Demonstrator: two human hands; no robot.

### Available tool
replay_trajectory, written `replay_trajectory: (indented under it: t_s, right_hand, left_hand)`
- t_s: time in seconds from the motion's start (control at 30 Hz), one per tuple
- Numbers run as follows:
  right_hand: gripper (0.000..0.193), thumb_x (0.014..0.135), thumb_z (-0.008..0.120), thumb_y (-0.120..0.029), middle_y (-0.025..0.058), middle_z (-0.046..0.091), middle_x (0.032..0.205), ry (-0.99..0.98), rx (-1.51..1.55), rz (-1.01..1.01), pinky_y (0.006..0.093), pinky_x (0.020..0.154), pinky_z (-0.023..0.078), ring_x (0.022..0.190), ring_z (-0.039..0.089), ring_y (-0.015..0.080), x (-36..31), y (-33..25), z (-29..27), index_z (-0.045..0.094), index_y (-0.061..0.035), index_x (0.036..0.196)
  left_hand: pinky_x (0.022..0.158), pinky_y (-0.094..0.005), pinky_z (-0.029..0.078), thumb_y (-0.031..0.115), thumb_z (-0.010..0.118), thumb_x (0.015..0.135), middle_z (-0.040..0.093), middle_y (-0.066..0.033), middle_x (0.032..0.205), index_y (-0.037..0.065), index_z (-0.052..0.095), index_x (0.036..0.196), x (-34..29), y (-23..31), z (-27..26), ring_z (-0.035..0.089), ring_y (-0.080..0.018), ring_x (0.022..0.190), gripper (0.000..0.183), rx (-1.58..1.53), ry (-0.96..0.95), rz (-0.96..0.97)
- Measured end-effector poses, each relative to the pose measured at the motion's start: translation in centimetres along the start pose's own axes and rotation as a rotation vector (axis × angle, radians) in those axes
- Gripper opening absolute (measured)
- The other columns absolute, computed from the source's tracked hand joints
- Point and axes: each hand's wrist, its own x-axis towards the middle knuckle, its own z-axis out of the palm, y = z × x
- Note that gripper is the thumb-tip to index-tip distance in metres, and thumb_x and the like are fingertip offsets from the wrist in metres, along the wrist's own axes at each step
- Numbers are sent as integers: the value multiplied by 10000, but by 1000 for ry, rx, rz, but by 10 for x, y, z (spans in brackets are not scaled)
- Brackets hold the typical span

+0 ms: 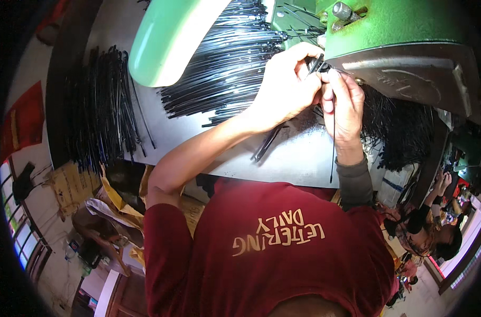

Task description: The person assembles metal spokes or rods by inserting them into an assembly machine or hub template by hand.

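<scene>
At the edge of the green machine (394, 26), both hands meet closely. My left hand (288, 84) is closed, with thumb and fingers pinching a short dark end of a thin black rod. My right hand (346, 103) is closed around another part of a thin black rod (333, 153), whose length hangs past the palm toward the table's front edge. Whether both hands grip one rod or two, I cannot tell. Below the left wrist, a few black rods (267, 143) lie on the table.
A large pile of glossy black rods (224, 63) covers the table (198, 148). Another bundle (105, 105) lies left, and a dark tangle of thin rods (399, 127) sits right. A pale green lamp-like head (169, 42) hangs over the pile. Other people sit at far right.
</scene>
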Motion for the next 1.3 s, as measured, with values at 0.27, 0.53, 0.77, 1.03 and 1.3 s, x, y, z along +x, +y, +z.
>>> replay_trajectory:
  t_s: [0.27,0.53,0.77,1.03,1.3]
  right_hand:
    - [164,953,509,-107,6,518,629,-35,-5,-2,172,429,341,471,410,45,3,1,-4,625,7,932]
    - [190,912,579,-156,1,552,590,-16,13,33,169,420,381,447,475,58,3,-5,-1,649,0,829]
    - [217,919,557,-172,5,549,576,-9,-35,41,169,417,375,451,500,64,2,-6,4,642,-11,800]
    - [289,937,498,-201,38,541,532,-269,-59,232,226,434,439,411,499,85,10,-16,-17,584,-11,737]
    - [394,974,441,-239,172,623,646,-291,-69,402,294,495,532,531,639,249,-40,8,7,575,103,831]
  left_hand:
    - [444,-238,442,11,547,751,507,-36,519,-36,584,1009,0,6,0,495,-80,437,264,-1,-14,24]
    - [524,-192,463,74,532,795,579,-15,761,-25,552,1112,0,8,-6,510,-43,602,332,-104,-138,-86]
    - [515,-190,457,73,525,793,564,-1,698,-22,546,1132,0,5,-8,499,-35,571,353,-117,-149,-90]
    - [479,-190,415,64,587,812,562,2,642,-21,568,1083,2,13,-15,497,-54,507,285,-50,-149,-150]
    - [483,-183,346,-51,618,768,433,74,636,6,572,1025,4,4,-6,375,-12,559,267,-16,-85,-23]
